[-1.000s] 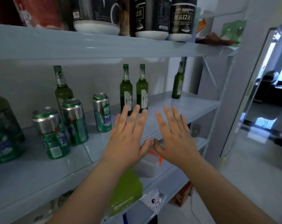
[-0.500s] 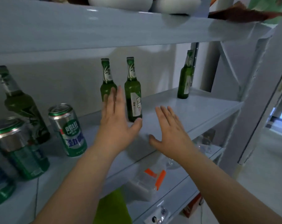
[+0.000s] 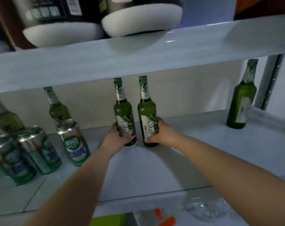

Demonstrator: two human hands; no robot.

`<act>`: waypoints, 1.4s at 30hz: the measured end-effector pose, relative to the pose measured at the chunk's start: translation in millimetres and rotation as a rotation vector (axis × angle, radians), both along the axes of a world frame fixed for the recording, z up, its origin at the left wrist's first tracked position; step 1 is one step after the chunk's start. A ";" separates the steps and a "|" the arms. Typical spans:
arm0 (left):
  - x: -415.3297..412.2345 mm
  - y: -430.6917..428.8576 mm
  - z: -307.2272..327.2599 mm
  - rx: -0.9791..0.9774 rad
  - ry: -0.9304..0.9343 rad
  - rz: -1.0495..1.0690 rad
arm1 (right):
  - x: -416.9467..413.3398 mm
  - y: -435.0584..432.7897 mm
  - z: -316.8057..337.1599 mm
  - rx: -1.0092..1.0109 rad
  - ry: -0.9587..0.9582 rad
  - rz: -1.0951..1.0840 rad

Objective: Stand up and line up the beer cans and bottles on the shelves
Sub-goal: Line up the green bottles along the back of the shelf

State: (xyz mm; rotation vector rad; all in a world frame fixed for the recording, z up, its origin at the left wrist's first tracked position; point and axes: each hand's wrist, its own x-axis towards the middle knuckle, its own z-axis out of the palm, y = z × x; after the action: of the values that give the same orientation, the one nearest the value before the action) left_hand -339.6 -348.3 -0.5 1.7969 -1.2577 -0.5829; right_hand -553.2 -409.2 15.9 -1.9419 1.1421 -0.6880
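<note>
Two green beer bottles stand upright side by side at the middle of the pale shelf. My left hand is wrapped around the lower part of the left bottle. My right hand grips the lower part of the right bottle. A third bottle stands alone at the far right. Another bottle stands at the back left behind three upright green cans. One more bottle shows at the far left.
The shelf above hangs low over the bottle tops and carries large dark tubs with white bases. Below the front edge lie a clear plastic package, an orange item and a green object. A metal upright stands at the right.
Both hands, open and hovering before the shelf earlier, have reached in and closed on the two middle bottles. The view has moved closer and lower to the shelf.
</note>
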 end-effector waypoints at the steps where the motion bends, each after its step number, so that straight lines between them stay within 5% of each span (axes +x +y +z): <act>1: -4.0 -0.4 1.1 0.004 -0.012 0.016 | 0.6 -2.2 -2.4 -0.018 -0.004 0.006; 15: -75.9 -15.1 -4.7 0.027 -0.158 -0.023 | -57.6 -26.2 -22.8 -0.182 -0.076 -0.029; 38: -226.5 -95.0 -13.9 -0.117 -0.061 -0.244 | -200.2 -81.1 -32.4 -0.212 -0.129 -0.257; 42: -241.6 -101.8 -17.5 -0.133 -0.055 -0.232 | -211.8 -86.7 -34.3 -0.312 0.054 -0.291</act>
State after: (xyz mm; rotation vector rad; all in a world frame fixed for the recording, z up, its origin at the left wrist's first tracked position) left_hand -581.2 -450.1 -18.0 1.5783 -1.5197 -0.5667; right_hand -765.0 -495.9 -18.4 -2.0786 1.4381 -1.0250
